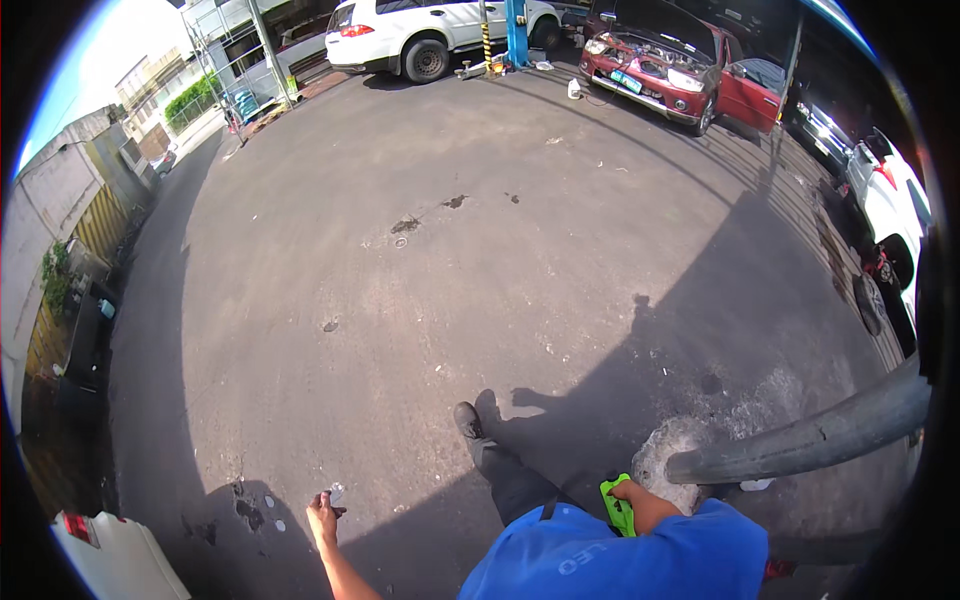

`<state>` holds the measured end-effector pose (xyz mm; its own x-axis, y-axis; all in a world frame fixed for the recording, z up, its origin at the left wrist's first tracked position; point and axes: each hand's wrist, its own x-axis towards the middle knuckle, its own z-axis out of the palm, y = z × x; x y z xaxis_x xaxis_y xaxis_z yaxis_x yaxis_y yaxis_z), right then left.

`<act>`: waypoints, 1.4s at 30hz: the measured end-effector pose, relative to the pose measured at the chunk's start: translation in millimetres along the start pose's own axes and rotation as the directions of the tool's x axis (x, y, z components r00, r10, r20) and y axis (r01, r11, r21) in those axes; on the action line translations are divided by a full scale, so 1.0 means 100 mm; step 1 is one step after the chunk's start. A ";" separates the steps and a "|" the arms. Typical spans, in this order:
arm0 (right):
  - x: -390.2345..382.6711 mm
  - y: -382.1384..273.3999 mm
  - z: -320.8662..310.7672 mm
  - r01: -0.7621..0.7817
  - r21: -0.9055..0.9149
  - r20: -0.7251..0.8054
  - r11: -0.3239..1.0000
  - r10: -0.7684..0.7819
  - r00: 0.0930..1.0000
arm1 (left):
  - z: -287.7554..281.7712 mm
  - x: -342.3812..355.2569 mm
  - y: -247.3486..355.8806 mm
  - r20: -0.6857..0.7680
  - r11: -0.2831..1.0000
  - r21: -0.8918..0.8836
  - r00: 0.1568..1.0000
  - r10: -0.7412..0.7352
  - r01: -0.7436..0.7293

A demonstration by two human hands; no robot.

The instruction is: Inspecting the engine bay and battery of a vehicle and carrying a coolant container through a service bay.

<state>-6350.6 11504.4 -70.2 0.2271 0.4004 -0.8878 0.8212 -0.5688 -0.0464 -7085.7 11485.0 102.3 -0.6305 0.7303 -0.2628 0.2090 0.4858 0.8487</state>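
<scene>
My left hand (pixel 322 516) hangs low over the pavement, away from my body. Its thumb and fingers are apart and slightly bent, and no object shows in it. A small pale patch (pixel 337 491) lies just beyond the fingertips; whether it is on the ground is unclear. At my right side, my right hand (pixel 628 490) is closed around a bright green flat object (pixel 619 514) with dark gaps in it, whose kind I cannot make out. My blue shirt sleeve partly covers that forearm. One dark shoe (pixel 467 419) is forward on the ground.
A thick grey post (pixel 810 435) rises from a rough concrete base (pixel 668 458) close on my right. Ahead stand a white SUV (pixel 440 38) and a red car (pixel 650 70) with its hood up and a door open. A wall (pixel 62 185) runs along the left.
</scene>
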 end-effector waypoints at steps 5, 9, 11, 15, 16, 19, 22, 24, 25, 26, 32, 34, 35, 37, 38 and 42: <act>0.87 -2.40 -1.04 0.160 -0.027 0.048 0.987 -0.158 0.986 | 0.54 2.24 0.67 -0.109 0.995 -0.059 0.990 -0.092 0.086; 1.65 -4.84 -2.38 0.207 -0.145 -0.162 0.967 -0.230 0.960 | 1.30 3.05 0.85 0.300 0.848 0.109 0.797 -0.525 0.518; 1.74 -6.27 -3.11 0.416 -0.121 -0.386 0.901 -0.429 0.817 | 1.55 3.32 0.93 0.351 0.729 0.111 0.660 -0.665 0.675; 1.71 -9.04 -4.46 0.694 -0.343 -0.553 0.633 -0.733 0.395 | 1.96 3.97 0.88 0.216 0.602 0.081 0.575 -0.789 0.795; 1.82 -9.56 -4.74 0.750 -0.177 -0.618 0.637 -0.665 0.418 | 2.06 4.29 0.98 0.224 0.595 0.058 0.570 -0.791 0.802; 2.39 -11.03 -5.53 0.627 0.049 -0.480 0.777 -0.533 0.697 | 2.20 5.72 1.24 0.279 0.486 0.024 0.461 -0.843 0.874; 3.12 -12.06 -5.69 0.548 -0.237 -0.443 0.802 -0.591 0.674 | 2.25 7.30 1.67 0.337 0.394 0.002 0.370 -0.866 0.919; 3.90 -12.15 -6.13 0.408 -0.012 -0.425 0.913 -0.374 0.825 | 2.39 9.01 2.31 0.256 0.530 0.068 0.498 -0.828 0.846; 3.98 -12.45 -6.21 0.369 0.027 -0.388 0.929 -0.330 0.861 | 2.39 9.78 2.61 0.196 0.620 0.059 0.599 -0.776 0.783; 3.99 -12.75 -6.22 0.361 -0.091 -0.331 0.928 -0.370 0.868 | 2.35 10.56 2.95 0.134 0.708 0.031 0.699 -0.703 0.706; 4.95 -13.98 -6.85 0.151 0.062 0.062 0.987 -0.154 0.986 | 2.82 15.22 5.69 0.067 0.983 0.180 0.996 -0.054 0.041; 5.25 -14.64 -7.13 -0.017 0.166 0.078 0.986 0.004 0.997 | 3.16 16.44 6.51 0.041 0.978 0.195 0.997 0.061 -0.068; 5.60 -14.91 -7.47 -0.072 0.272 0.143 0.960 0.033 0.989 | 3.26 16.93 6.68 0.016 0.983 0.181 1.000 0.018 -0.020; 6.23 -15.58 -8.12 0.103 0.264 0.064 0.959 -0.124 0.990 | 3.69 17.84 6.96 0.014 0.998 0.044 0.999 -0.050 0.049; 6.43 -16.24 -8.44 0.121 0.138 0.021 0.983 -0.125 0.992 | 3.78 18.16 6.90 0.027 0.989 0.082 0.991 -0.128 0.125; 6.58 -19.04 -10.04 0.270 -0.102 -0.062 0.957 -0.277 0.959 | 4.19 18.88 6.98 0.393 0.846 0.341 0.755 -0.525 0.411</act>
<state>-7239.5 13572.4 -106.4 0.0225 0.5862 -0.8098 0.9010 -0.3630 -0.2377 -7817.5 13404.0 6.2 -0.2920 0.4848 -0.8244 0.1726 0.8746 0.4532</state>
